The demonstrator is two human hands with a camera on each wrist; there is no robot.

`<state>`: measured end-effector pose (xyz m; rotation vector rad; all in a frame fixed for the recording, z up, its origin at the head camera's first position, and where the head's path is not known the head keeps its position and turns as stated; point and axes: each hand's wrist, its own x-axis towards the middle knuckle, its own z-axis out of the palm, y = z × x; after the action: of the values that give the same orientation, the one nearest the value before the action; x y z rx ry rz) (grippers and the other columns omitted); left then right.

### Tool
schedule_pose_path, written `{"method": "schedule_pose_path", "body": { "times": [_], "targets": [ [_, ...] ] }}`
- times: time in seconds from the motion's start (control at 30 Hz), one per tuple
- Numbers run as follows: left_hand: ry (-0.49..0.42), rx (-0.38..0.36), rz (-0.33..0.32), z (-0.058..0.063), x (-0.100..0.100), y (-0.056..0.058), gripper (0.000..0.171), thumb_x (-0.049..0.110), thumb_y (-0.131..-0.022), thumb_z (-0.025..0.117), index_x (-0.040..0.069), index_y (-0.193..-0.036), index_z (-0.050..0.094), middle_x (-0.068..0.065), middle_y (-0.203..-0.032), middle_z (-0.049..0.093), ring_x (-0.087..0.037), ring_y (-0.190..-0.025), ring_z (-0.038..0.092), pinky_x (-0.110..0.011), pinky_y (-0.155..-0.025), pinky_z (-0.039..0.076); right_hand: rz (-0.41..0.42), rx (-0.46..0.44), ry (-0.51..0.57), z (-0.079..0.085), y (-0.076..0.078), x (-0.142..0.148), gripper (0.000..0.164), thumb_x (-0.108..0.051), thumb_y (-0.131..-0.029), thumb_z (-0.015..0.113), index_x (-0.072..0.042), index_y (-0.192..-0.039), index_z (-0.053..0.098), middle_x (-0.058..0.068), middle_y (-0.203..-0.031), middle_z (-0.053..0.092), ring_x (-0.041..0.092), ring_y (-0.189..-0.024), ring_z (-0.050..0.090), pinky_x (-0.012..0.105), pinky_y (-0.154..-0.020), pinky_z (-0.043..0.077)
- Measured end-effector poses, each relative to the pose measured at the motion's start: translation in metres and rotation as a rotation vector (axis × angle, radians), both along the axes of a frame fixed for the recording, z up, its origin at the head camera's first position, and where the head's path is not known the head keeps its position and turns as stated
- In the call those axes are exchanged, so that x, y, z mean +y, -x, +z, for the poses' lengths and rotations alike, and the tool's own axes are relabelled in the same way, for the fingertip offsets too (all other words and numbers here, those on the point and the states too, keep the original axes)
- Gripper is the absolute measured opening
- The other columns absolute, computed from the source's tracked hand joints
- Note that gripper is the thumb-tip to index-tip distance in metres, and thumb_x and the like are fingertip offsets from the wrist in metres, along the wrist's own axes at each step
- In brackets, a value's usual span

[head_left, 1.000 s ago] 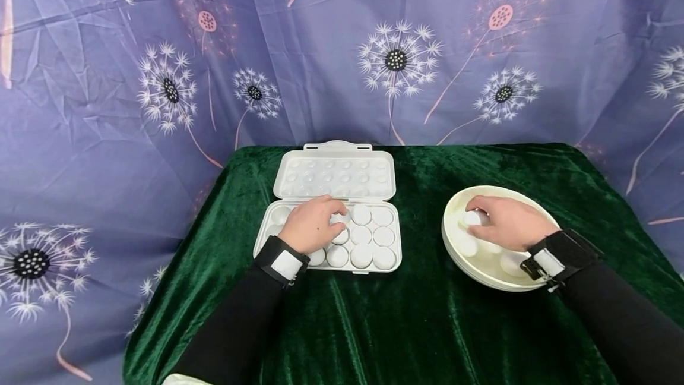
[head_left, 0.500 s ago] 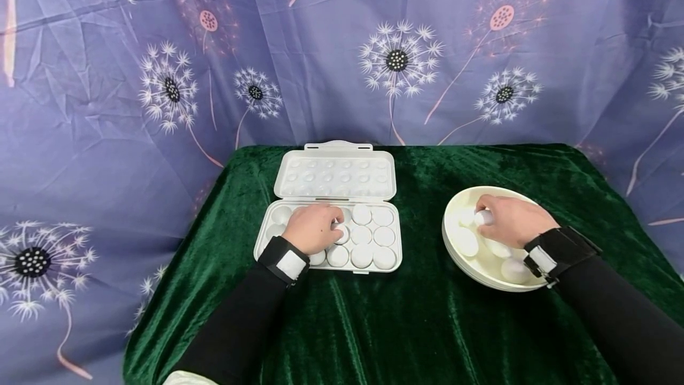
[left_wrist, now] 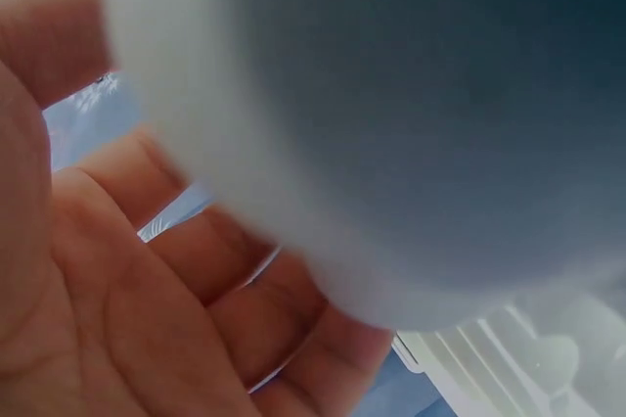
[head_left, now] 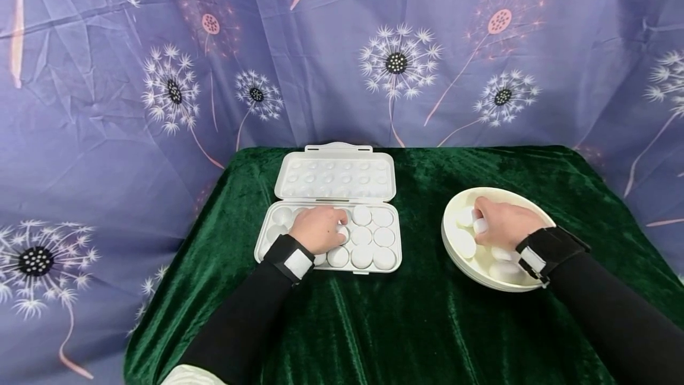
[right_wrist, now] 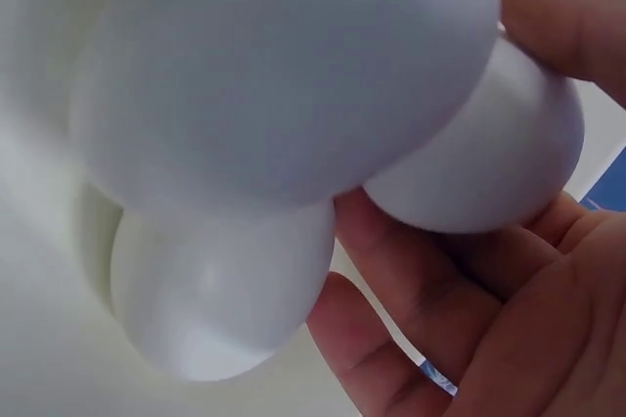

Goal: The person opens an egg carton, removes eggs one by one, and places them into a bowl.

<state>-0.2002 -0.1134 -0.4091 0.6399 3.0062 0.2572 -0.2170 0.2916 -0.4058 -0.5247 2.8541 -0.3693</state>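
Note:
In the head view, my left hand [head_left: 319, 228] is over the white egg box [head_left: 395, 211], its thumb and fingers pinching a white egg [head_left: 342, 232] in the middle row. A blurred egg [left_wrist: 391, 143] fills much of the left wrist view and hides part of those fingers. My right hand [head_left: 507, 224] reaches into the cream bowl [head_left: 450, 248] and holds another egg [head_left: 481, 226] between thumb and fingers. The right wrist view has that held egg [right_wrist: 499, 143] behind a nearer egg [right_wrist: 284, 74], with one more loose egg [right_wrist: 220, 285] below.
The box's lid [head_left: 335, 178] lies open toward the back. Several eggs fill the right-hand cups, while cups at the left back hold none. Green velvet cloth [head_left: 395, 325] covers the table, and a patterned purple curtain [head_left: 331, 64] hangs behind.
My left fingers have come down and closed round the egg in the box. Inside the bowl, my right hand has moved slightly with its egg; loose eggs there have shifted.

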Motion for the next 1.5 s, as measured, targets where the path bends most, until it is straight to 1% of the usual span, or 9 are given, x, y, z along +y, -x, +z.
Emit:
{"method": "schedule_pose_path", "body": {
  "times": [0.37,0.57,0.7,0.9,1.03,1.13,1.23,1.37,1.5],
  "targets": [
    [0.001,-0.009,0.0,0.001,0.002,0.0,0.03,0.021,-0.085,0.076,0.021,-0.115,0.074,-0.001,-0.107,0.071,-0.019,-0.091,0.065,-0.039,-0.072,0.051,0.037,-0.029,0.021,-0.003,-0.003,0.005,0.033,-0.02,-0.078,0.077,-0.016,-0.097,0.051,-0.001,-0.076,0.055,0.016,-0.061,0.046,0.032,-0.059,0.033],
    [-0.022,-0.036,0.001,0.002,0.001,0.0,0.03,0.019,-0.085,0.076,0.02,-0.115,0.074,-0.001,-0.106,0.07,-0.019,-0.09,0.065,-0.039,-0.073,0.05,0.049,-0.03,0.003,0.004,-0.006,0.005,0.02,-0.021,-0.087,0.073,-0.017,-0.101,0.059,-0.004,-0.08,0.058,0.015,-0.062,0.047,0.033,-0.06,0.034],
    [-0.059,-0.051,0.024,0.004,-0.003,0.0,0.031,0.022,-0.087,0.075,0.02,-0.117,0.073,0.001,-0.109,0.07,-0.017,-0.089,0.064,-0.038,-0.073,0.051,0.052,0.012,-0.038,0.011,-0.007,0.004,0.021,-0.027,-0.091,0.071,-0.017,-0.108,0.064,-0.003,-0.091,0.064,0.013,-0.068,0.051,0.033,-0.062,0.038],
    [-0.209,-0.021,0.046,0.016,-0.007,-0.002,0.031,0.025,-0.091,0.072,0.018,-0.12,0.071,0.003,-0.102,0.065,-0.014,-0.086,0.058,-0.036,-0.075,0.048,0.062,0.133,-0.035,0.023,-0.011,-0.004,0.028,-0.031,-0.094,0.07,-0.015,-0.117,0.066,0.003,-0.104,0.067,0.016,-0.084,0.06,0.04,-0.071,0.047],
    [-0.309,0.026,0.024,0.021,-0.006,-0.005,0.028,0.03,-0.092,0.072,0.019,-0.117,0.07,0.001,-0.101,0.064,-0.014,-0.085,0.054,-0.034,-0.075,0.045,0.096,0.222,0.029,0.031,-0.017,-0.016,0.032,-0.028,-0.096,0.068,-0.013,-0.125,0.064,0.006,-0.113,0.066,0.023,-0.097,0.063,0.046,-0.078,0.05],
    [-0.388,0.059,-0.013,0.023,-0.004,-0.008,0.023,0.032,-0.093,0.071,0.021,-0.113,0.069,-0.003,-0.1,0.065,-0.014,-0.084,0.053,-0.034,-0.074,0.044,0.138,0.283,0.08,0.036,-0.021,-0.028,0.031,-0.026,-0.097,0.066,-0.014,-0.125,0.063,0.006,-0.116,0.065,0.025,-0.101,0.064,0.046,-0.08,0.051],
    [-0.449,0.092,-0.05,0.024,-0.001,-0.01,0.021,0.032,-0.094,0.071,0.021,-0.111,0.069,0.0,-0.098,0.063,-0.013,-0.084,0.053,-0.033,-0.074,0.044,0.181,0.343,0.119,0.039,-0.025,-0.041,0.028,-0.025,-0.097,0.065,-0.015,-0.123,0.064,0.005,-0.115,0.066,0.024,-0.099,0.065,0.044,-0.08,0.053],
    [-0.527,0.158,-0.084,0.025,0.004,-0.014,0.025,0.032,-0.093,0.073,0.019,-0.114,0.069,0.006,-0.098,0.063,-0.011,-0.088,0.057,-0.031,-0.076,0.047,0.238,0.418,0.167,0.041,-0.033,-0.057,0.027,-0.024,-0.095,0.068,-0.018,-0.121,0.064,0.0,-0.113,0.065,0.019,-0.095,0.066,0.04,-0.074,0.054],
    [-0.655,0.219,-0.107,0.023,0.013,-0.02,0.025,0.03,-0.092,0.075,0.016,-0.113,0.069,0.004,-0.098,0.063,-0.015,-0.089,0.058,-0.032,-0.076,0.048,0.299,0.491,0.217,0.045,-0.042,-0.072,0.029,-0.023,-0.092,0.074,-0.019,-0.119,0.064,-0.005,-0.108,0.063,0.011,-0.081,0.061,0.033,-0.066,0.05]
  ]
}}
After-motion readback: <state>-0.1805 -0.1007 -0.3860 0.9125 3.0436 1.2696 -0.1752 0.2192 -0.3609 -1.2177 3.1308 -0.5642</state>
